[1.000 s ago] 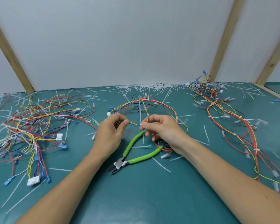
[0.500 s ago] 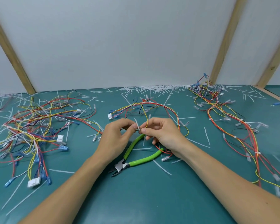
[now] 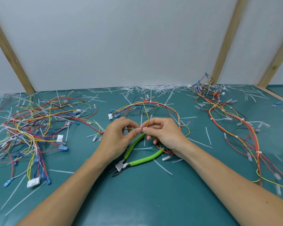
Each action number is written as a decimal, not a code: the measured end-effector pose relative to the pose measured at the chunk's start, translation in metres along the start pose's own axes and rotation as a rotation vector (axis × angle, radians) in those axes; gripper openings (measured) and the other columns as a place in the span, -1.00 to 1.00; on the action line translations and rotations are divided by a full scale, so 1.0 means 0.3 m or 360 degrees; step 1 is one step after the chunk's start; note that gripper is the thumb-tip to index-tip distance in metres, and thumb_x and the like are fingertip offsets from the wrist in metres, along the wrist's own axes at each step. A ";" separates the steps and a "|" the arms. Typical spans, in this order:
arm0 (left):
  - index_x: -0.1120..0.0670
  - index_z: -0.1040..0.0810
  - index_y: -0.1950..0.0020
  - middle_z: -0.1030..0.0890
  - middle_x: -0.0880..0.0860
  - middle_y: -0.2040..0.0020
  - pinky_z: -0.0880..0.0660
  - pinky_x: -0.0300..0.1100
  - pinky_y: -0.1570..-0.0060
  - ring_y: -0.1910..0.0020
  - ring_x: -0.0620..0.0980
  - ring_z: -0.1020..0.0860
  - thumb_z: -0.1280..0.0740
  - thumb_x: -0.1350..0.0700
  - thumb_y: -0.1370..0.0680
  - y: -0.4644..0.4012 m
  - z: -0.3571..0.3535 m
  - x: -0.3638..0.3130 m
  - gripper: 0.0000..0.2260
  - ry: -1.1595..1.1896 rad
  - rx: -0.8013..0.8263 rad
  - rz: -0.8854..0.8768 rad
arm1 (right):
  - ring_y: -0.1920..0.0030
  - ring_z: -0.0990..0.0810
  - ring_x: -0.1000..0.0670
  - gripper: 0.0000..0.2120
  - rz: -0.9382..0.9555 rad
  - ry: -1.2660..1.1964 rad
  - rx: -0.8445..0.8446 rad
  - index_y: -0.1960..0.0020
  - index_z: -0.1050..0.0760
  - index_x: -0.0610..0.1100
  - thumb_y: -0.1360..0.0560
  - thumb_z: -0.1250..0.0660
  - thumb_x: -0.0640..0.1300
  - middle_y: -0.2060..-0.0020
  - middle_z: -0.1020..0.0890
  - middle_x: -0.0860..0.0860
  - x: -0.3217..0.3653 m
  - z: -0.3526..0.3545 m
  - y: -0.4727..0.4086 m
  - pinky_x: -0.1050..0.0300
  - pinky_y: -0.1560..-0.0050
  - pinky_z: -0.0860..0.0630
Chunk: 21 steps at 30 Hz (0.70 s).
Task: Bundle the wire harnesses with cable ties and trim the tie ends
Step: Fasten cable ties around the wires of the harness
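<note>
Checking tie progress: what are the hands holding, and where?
Both hands, left and right, pinch a white cable tie at its base around the harness wires, fingertips meeting.

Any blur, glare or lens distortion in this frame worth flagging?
Head view: wide-angle bending splays the wooden posts outward; light is soft, without glare; hands cast faint shadows on the green mat; the harness at the right edge smears slightly.

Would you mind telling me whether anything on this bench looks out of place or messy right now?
Mostly the litter: white tie offcuts lie scattered over the green table, thickest along the back wall. The green-handled cutters lie open between the forearms, under the harness both hands work on. Nothing looks damaged.
</note>
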<state>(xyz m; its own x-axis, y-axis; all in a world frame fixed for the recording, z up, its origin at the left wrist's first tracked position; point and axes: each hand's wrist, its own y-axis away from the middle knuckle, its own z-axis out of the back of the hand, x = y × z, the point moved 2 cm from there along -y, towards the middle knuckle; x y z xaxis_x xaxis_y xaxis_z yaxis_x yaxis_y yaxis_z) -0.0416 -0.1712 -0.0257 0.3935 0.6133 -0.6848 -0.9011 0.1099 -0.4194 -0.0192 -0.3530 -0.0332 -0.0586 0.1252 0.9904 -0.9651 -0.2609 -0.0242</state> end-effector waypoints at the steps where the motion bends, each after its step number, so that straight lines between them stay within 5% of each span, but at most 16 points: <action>1: -0.05 -0.69 0.09 -0.54 -0.06 0.21 -0.33 -0.31 0.19 0.20 -0.16 -0.47 -0.49 0.05 -0.53 0.000 0.002 0.000 -0.98 0.0004 -0.0016 0.0003 | 0.35 -0.61 0.12 -0.90 0.0001 -0.0002 0.0002 0.03 -0.66 -0.11 -0.56 -0.44 -0.28 0.22 -0.75 -0.01 0.000 -0.001 -0.001 0.27 0.40 -0.49; 6: 0.02 -0.59 0.20 -0.50 -0.01 0.23 -0.36 -0.21 0.14 0.21 -0.11 -0.43 -0.43 0.12 -0.56 0.002 0.004 -0.008 -0.86 0.0025 -0.0062 0.0076 | 0.37 -0.63 0.09 -0.82 0.0186 0.0207 -0.0322 -0.07 -0.60 -0.05 -0.55 -0.38 -0.29 0.17 -0.75 0.04 0.007 -0.006 0.004 0.16 0.37 -0.53; 11: 0.24 -0.39 0.34 -0.42 0.17 0.25 -0.28 -0.17 0.19 0.23 0.01 -0.36 -0.22 0.14 -0.41 0.006 0.025 -0.041 -0.81 0.0247 0.0053 0.0085 | -0.02 -0.59 0.16 -0.67 0.0716 0.0903 -0.0763 -0.25 -0.53 0.01 -0.53 -0.34 -0.25 -0.09 -0.65 0.22 0.053 0.034 0.011 0.19 -0.11 -0.49; 15: 0.08 -0.32 0.42 -0.41 0.03 0.27 -0.32 -0.11 0.09 0.15 0.04 -0.38 -0.21 0.19 -0.38 0.020 0.017 -0.068 -0.83 0.0206 0.0317 -0.0056 | -0.48 -0.35 0.01 -0.44 0.0707 0.1165 -0.0539 -0.56 -0.30 -0.11 -0.58 -0.28 -0.31 -0.48 -0.44 -0.02 0.061 0.042 -0.039 0.28 -0.44 -0.18; 18: -0.04 -0.27 0.45 -0.40 -0.04 0.29 -0.34 -0.05 0.08 0.14 0.05 -0.38 -0.21 0.19 -0.35 0.015 0.007 -0.065 -0.77 0.0111 0.0425 -0.0100 | -0.65 -0.04 -0.04 -0.34 0.0439 0.1395 -0.0303 -0.67 0.00 -0.13 -0.66 -0.23 -0.17 -0.65 -0.14 -0.06 0.028 0.037 -0.077 0.01 -0.63 0.03; 21: -0.06 -0.27 0.48 -0.44 -0.07 0.28 -0.37 -0.02 0.10 0.13 0.05 -0.42 -0.19 0.11 -0.35 0.001 0.016 -0.028 -0.78 -0.0118 0.0453 -0.0025 | -0.64 -0.02 -0.06 -0.36 0.0224 0.1623 -0.0291 -0.67 0.00 -0.07 -0.68 -0.19 0.01 -0.61 -0.23 -0.04 -0.009 0.058 -0.084 -0.20 -0.62 0.08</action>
<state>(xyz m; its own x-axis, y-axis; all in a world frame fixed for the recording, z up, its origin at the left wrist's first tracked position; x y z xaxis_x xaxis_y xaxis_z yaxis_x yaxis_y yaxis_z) -0.0460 -0.1725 -0.0172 0.4027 0.6640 -0.6300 -0.9140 0.3284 -0.2381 0.0098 -0.3635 -0.0328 -0.2791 0.8755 0.3946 -0.9517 -0.1975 -0.2350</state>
